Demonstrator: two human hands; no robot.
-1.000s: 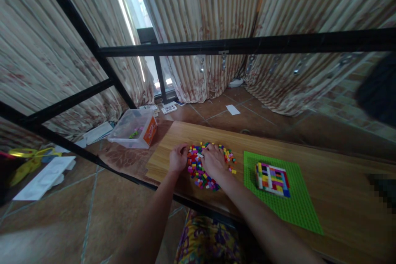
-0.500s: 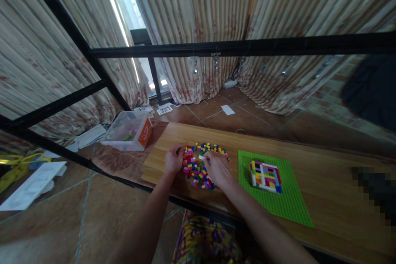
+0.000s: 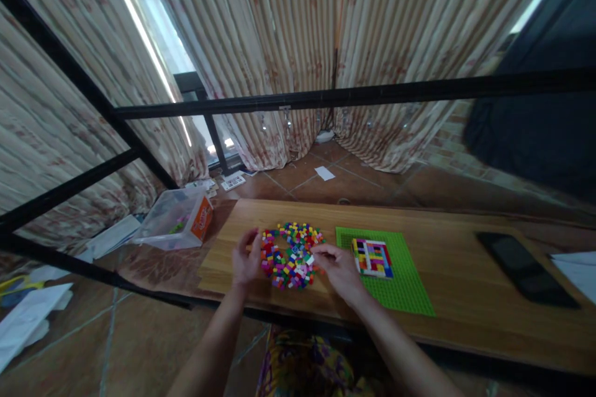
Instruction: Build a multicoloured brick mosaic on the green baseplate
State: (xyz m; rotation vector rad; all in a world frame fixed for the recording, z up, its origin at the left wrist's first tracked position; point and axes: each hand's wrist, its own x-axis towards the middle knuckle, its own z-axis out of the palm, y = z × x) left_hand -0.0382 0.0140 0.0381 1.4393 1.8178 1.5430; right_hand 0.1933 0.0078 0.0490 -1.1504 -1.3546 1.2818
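Observation:
A round spread of small coloured toy bricks [image 3: 293,242] lies on the wooden table between my hands. At its left edge rests my left hand [image 3: 246,258], thumb and fingers loosely curved and apart, with nothing visible in them. My right hand [image 3: 338,265] is over the right side of the pile, its thumb and fingertips pinching a small white brick [image 3: 310,258]. Just beyond that hand lies a green baseplate [image 3: 410,288]. On it stands a low, square build of multicoloured bricks [image 3: 372,258] with white strips; my right hand and wrist overlap the plate's near left part.
A dark phone-like slab [image 3: 526,270] lies at the table's right, near white paper [image 3: 577,270]. Left of the table stands a clear plastic box [image 3: 161,217] with an orange label and a few pieces inside. A black metal rail [image 3: 326,98] crosses beyond the table.
My right hand has drawn back toward the right edge of the pile, still pinching the white brick. My left hand's fingers have loosened apart. The camera view has turned right.

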